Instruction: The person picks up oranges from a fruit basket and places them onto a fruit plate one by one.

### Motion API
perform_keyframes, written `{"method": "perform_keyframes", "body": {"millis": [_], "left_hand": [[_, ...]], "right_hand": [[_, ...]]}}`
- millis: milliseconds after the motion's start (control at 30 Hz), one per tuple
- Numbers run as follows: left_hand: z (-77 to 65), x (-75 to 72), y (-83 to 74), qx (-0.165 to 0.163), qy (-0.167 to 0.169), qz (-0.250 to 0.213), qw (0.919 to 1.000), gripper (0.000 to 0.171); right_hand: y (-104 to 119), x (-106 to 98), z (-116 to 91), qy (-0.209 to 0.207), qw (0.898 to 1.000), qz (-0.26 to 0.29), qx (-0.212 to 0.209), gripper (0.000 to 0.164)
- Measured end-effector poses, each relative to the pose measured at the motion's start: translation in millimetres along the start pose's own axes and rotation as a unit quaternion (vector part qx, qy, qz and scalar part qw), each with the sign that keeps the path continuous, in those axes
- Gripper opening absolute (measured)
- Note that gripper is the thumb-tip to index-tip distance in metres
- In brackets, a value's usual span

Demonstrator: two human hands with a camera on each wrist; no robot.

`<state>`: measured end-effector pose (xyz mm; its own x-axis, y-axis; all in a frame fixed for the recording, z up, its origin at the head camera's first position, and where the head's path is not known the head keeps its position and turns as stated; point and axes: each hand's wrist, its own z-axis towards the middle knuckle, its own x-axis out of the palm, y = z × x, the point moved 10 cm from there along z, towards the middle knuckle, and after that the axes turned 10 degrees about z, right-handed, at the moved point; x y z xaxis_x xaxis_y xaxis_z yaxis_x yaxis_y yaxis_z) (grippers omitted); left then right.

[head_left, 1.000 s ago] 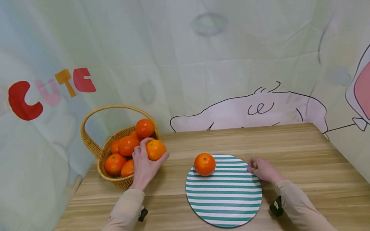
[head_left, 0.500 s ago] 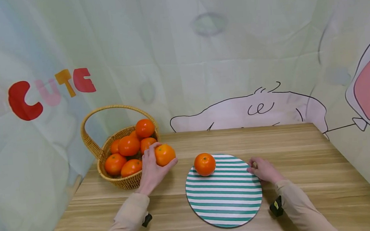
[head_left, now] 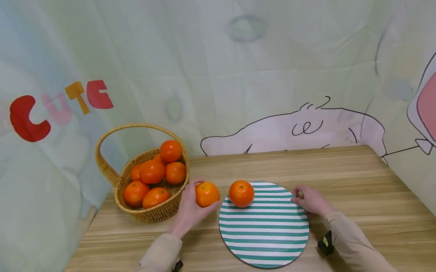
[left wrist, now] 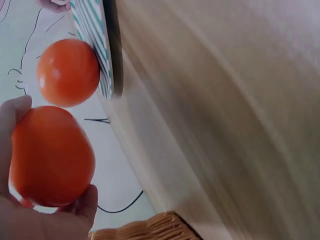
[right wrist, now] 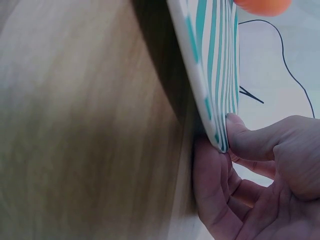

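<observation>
My left hand (head_left: pixel 191 211) holds an orange (head_left: pixel 207 194) between thumb and fingers, just left of the striped plate. In the left wrist view this orange (left wrist: pixel 52 156) is up off the table, the thumb on one side and fingertips on the other. A second orange (head_left: pixel 241 193) sits on the upper left part of the round green-and-white plate (head_left: pixel 266 229). At the plate's right rim, my right hand (head_left: pixel 311 200) pinches the edge. The right wrist view shows its thumb (right wrist: pixel 245 137) on top and curled fingers (right wrist: pixel 212 175) underneath.
A wicker basket (head_left: pixel 155 212) with a tall handle stands at the left, several oranges (head_left: pixel 152 171) inside. Wooden tabletop (head_left: pixel 357 177) surrounds the plate. A printed curtain (head_left: pixel 213 69) hangs along the back and sides.
My left hand has carried the orange out from over the basket, rightward and nearer the plate. The right hand, the plate and the orange on it have stayed put.
</observation>
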<state>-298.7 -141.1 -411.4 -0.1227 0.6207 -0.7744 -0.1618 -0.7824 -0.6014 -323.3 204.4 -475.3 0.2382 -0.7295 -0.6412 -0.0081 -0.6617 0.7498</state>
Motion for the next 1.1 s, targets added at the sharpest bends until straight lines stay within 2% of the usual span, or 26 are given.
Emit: {"method": "perform_keyframes", "body": {"millis": [167,600,1100], "left_hand": [[-6.2,13.7,-5.4,0.008,0.040,-0.010,0.9991,0.078],[-16.3,41.1,-13.9,0.026,0.098,-0.017,0.9947,0.083],[-18.8,54.2,-24.9,0.053,0.120,-0.034,0.9907,0.087]], "right_hand": [[1,0,0,0.000,1.000,-0.002,-0.002,0.009],[-1,0,0,-0.001,1.000,0.000,0.000,0.009],[-2,1,0,0.001,1.000,-0.001,0.007,0.009]]}}
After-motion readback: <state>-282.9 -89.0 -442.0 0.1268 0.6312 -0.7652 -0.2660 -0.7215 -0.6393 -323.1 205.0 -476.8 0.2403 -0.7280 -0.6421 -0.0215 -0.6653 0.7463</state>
